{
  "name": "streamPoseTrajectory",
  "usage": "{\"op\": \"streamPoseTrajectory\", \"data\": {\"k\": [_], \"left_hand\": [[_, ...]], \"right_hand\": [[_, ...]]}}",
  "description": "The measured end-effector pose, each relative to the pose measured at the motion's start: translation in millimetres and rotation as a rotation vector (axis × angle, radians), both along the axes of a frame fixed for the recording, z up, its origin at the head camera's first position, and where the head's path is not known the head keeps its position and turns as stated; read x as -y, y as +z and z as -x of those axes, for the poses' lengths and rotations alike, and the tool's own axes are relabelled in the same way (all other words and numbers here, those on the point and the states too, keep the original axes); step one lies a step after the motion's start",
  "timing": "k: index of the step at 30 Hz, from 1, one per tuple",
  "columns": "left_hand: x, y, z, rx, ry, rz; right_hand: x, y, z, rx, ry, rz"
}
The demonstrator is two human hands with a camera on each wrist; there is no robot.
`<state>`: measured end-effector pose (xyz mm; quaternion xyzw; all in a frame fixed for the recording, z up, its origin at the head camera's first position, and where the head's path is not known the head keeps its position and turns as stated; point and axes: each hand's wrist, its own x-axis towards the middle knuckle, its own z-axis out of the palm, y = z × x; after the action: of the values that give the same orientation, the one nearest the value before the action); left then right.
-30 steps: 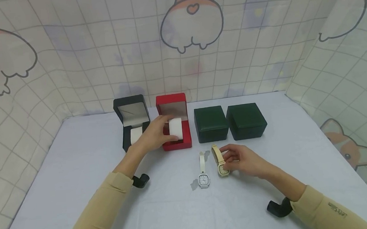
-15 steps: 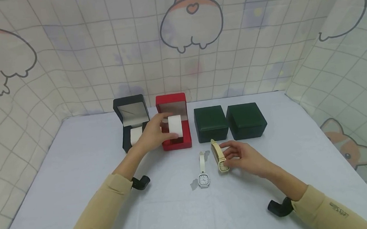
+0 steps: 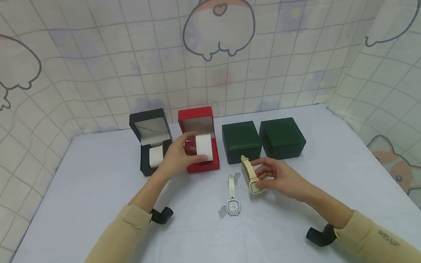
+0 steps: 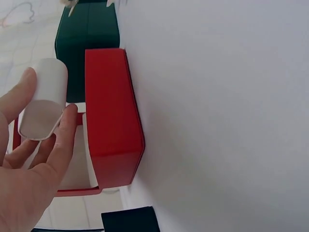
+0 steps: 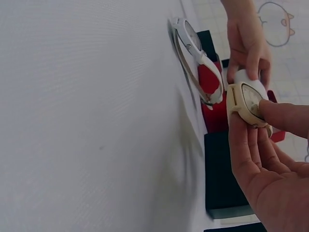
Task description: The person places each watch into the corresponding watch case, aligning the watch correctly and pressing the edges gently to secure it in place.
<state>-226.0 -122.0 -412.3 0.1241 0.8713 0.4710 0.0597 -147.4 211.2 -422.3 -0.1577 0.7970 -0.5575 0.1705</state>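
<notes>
My left hand [image 3: 177, 155] grips a white watch pillow [image 3: 204, 147] by its two ends, over the open red watch box [image 3: 215, 158]. In the left wrist view the pillow [image 4: 52, 79] shows a hollow end and sits above the box's inside. My right hand [image 3: 284, 178] pinches a cream-coloured watch [image 3: 250, 172], thumb over the dial and fingers beneath. Its strap points away from me, toward the green boxes. Just left of it, a white watch [image 3: 233, 206] lies on its side on the table, seen closer in the right wrist view with its strap looped.
Left of the red box stands an open black watch box [image 3: 145, 161] with a white pillow [image 3: 156, 156] inside. Two closed dark green boxes [image 3: 242, 142] stand side by side to the right. A patterned cloth wall [image 3: 225, 85] rises behind the white table [image 3: 190, 248].
The right hand has lifted the cream watch and carried it slightly away from me. The left hand has raised the pillow and shifted it a little right. The white watch and boxes stay put.
</notes>
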Motion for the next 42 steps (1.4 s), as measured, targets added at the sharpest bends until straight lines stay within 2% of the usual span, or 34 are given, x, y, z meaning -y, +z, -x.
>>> {"op": "streamPoseTrajectory", "data": {"k": [19, 31, 42], "left_hand": [[-5.0, -5.0, -21.0, -0.04, -0.039, -0.046], [-16.4, -3.8, -33.7, -0.015, -0.069, -0.057], [-25.7, -2.5, -44.0, 0.01, -0.131, -0.076]], "right_hand": [[7.3, 8.6, 8.3, -0.046, 0.009, 0.01], [13.7, 15.7, 14.3, -0.037, 0.021, 0.025], [19.4, 20.1, 17.9, -0.022, 0.021, 0.026]]}}
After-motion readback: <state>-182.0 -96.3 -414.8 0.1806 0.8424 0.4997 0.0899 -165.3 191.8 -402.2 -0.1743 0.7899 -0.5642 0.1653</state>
